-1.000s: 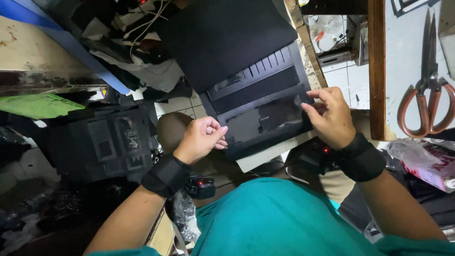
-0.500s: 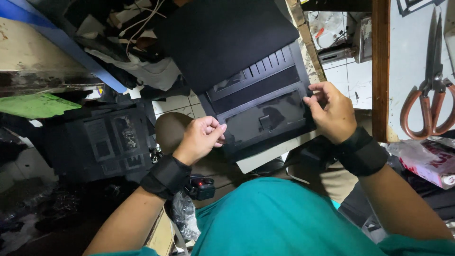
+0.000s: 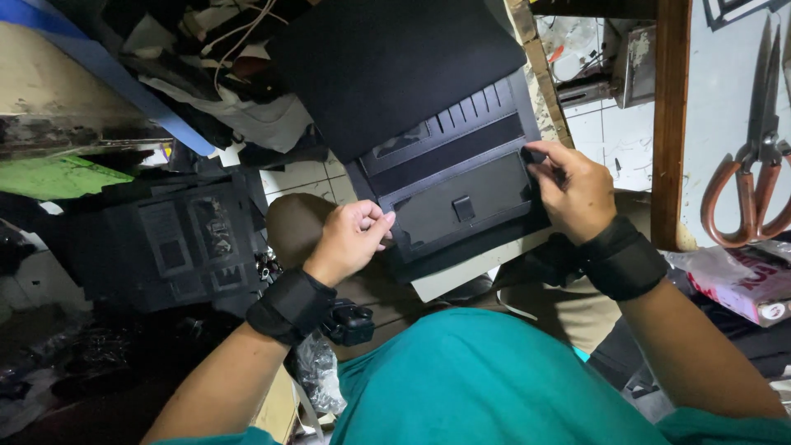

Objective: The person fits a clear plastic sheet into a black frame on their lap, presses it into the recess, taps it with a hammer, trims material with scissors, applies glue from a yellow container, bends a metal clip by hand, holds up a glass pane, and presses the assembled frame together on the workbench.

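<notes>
The left hand (image 3: 350, 239) pinches the near left corner of a black plastic panel (image 3: 461, 206) resting over the lap, fingers together on its edge. The right hand (image 3: 573, 189) clamps the panel's right edge. Beyond the fingers, a black sheet (image 3: 395, 66) still covers the panel's far end; scissors (image 3: 754, 156) hang off right.

Cluttered repair workshop: scissors (image 3: 754, 161), scattered black parts (image 3: 177, 247).
</notes>
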